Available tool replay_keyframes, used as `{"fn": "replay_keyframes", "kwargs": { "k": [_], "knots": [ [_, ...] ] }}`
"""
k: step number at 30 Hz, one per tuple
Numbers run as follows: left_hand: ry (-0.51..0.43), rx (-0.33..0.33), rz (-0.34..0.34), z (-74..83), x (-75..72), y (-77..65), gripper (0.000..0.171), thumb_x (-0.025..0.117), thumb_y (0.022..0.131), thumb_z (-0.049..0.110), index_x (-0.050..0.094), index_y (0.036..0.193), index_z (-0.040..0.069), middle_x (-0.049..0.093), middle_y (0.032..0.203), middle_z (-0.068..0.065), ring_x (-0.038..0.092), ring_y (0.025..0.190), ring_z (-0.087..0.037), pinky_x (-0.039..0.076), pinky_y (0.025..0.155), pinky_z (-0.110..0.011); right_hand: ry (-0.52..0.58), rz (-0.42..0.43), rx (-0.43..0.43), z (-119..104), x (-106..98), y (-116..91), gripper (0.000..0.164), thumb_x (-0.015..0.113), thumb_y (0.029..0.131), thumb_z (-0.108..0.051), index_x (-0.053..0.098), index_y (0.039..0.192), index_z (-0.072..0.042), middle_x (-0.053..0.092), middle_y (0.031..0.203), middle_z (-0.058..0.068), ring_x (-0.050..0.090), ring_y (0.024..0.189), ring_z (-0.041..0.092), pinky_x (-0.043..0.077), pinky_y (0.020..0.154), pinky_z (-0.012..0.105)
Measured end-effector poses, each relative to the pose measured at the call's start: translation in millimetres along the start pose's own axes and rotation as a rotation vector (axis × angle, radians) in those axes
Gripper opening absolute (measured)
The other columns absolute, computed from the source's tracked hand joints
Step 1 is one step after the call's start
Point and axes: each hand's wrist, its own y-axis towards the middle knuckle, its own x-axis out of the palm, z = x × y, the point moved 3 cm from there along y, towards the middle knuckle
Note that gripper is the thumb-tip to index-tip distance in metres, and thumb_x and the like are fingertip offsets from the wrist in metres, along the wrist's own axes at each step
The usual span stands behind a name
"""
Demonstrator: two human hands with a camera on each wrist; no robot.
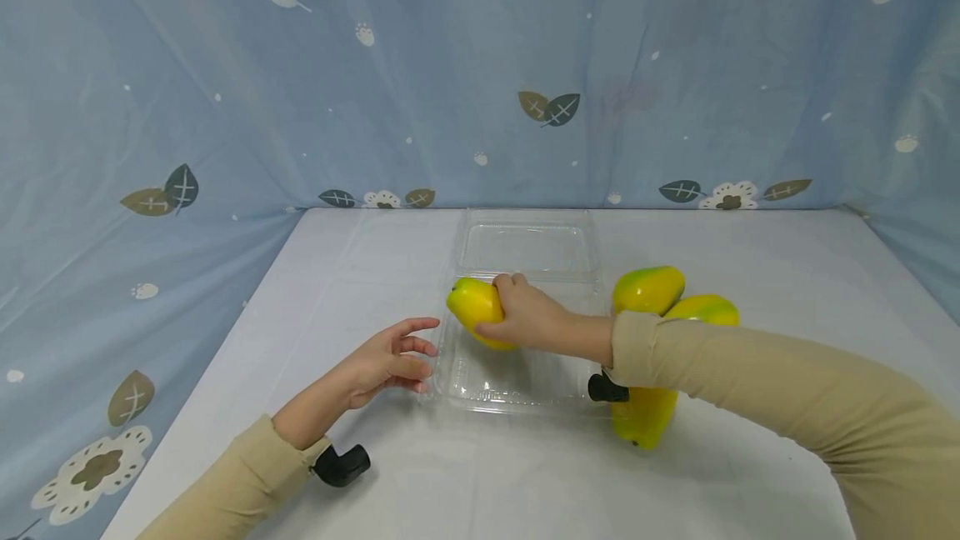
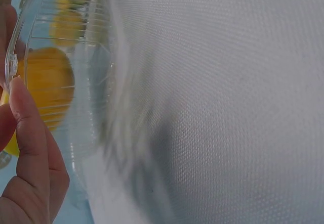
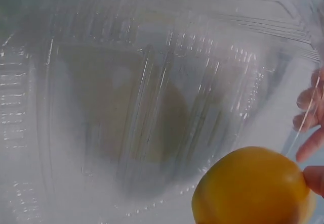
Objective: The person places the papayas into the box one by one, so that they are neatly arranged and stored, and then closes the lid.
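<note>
A yellow-green mango [image 1: 475,303] is held in my right hand [image 1: 531,315], over the left part of a clear plastic clamshell container [image 1: 487,400]. Fingers and thumb grip it from the right side. In the right wrist view the mango [image 3: 253,191] hangs over the container's ribbed floor [image 3: 136,128]. My left hand [image 1: 392,363] is at the container's left edge with fingers apart and loosely bent, holding nothing. The left wrist view shows its fingertips by the clear rim, but whether they touch it I cannot tell.
Right of the container lie more mangoes: one at the back [image 1: 648,288], one farther right [image 1: 705,308] and one in front [image 1: 645,419], partly hidden by my right sleeve. The container's raised lid [image 1: 525,248] lies toward the back. A blue patterned curtain [image 1: 465,65] borders the white table [image 1: 360,273].
</note>
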Motion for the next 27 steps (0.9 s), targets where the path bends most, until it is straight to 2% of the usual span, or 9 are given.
{"fn": "replay_keyframes", "kwargs": {
  "k": [7,17,27],
  "knots": [
    [0.005,-0.002,-0.006,-0.3,-0.3,0.2,0.071,0.06,0.082,-0.001,0.023,0.142,0.003,0.047,0.109,-0.016,0.056,0.066,-0.016,0.055,0.066,-0.028,0.008,0.011,-0.003,-0.5,4.9,1.7,0.066,0.069,0.079,-0.037,0.042,0.125,0.003,0.048,0.103,0.015,0.051,0.078,0.022,0.049,0.071,0.03],
    [0.0,-0.007,-0.012,-0.8,-1.4,-0.5,0.072,0.06,0.081,-0.001,0.023,0.142,0.002,0.046,0.107,-0.015,0.056,0.064,-0.016,0.055,0.065,-0.027,-0.077,0.05,0.0,-3.2,9.3,3.6,0.067,0.066,0.081,-0.041,0.041,0.126,0.001,0.049,0.108,0.017,0.049,0.085,0.024,0.047,0.071,0.034],
    [-0.004,-0.008,-0.008,0.2,-0.8,-0.5,0.072,0.06,0.08,-0.002,0.023,0.142,0.001,0.047,0.105,-0.013,0.056,0.064,-0.016,0.055,0.065,-0.027,-0.112,0.068,0.009,-1.1,9.9,2.5,0.063,0.069,0.079,-0.041,0.045,0.121,-0.001,0.045,0.098,0.013,0.044,0.085,0.025,0.045,0.069,0.033]
  ]
}}
